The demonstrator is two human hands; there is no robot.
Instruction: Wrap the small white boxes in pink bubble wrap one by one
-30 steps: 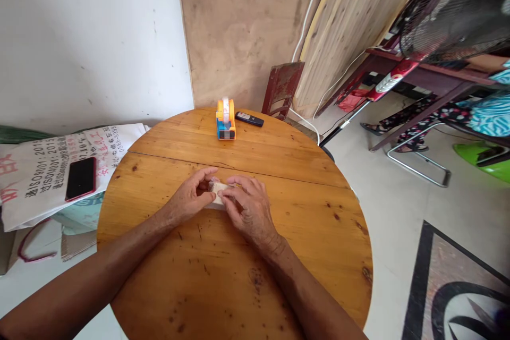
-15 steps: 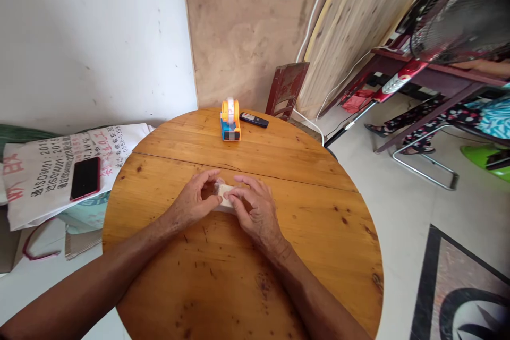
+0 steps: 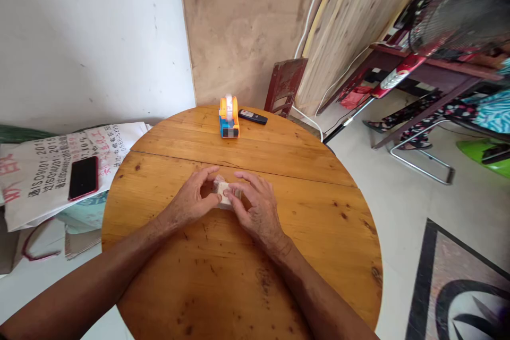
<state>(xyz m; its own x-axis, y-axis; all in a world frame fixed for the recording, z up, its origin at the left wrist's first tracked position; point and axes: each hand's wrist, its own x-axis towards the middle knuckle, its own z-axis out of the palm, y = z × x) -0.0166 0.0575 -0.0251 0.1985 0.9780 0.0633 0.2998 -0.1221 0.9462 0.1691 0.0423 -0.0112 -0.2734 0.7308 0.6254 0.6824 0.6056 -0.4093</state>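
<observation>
A small whitish block-shaped packet (image 3: 223, 200) rests on the round wooden table (image 3: 191, 271), with crinkled clear plastic showing at its far end. My left hand (image 3: 196, 195) curls around its left side, the thumb tip against the near left edge. From the right, my right hand (image 3: 257, 206) grips the packet, its thumb and fingertips on the top and right side. Part of the packet is hidden under the right fingers.
Toward the table's far edge stand an orange and blue tape dispenser (image 3: 229, 119) and a black remote control (image 3: 253, 117). A phone (image 3: 83, 178) lies on printed white sacking (image 3: 43, 170) at left. A chair (image 3: 286, 85), a fan (image 3: 450, 21) and a seated person's legs (image 3: 414, 122) are beyond.
The right fingers have shifted on the packet, and more of its top and right end now shows. My left hand stays nearly in place. The view has moved slightly.
</observation>
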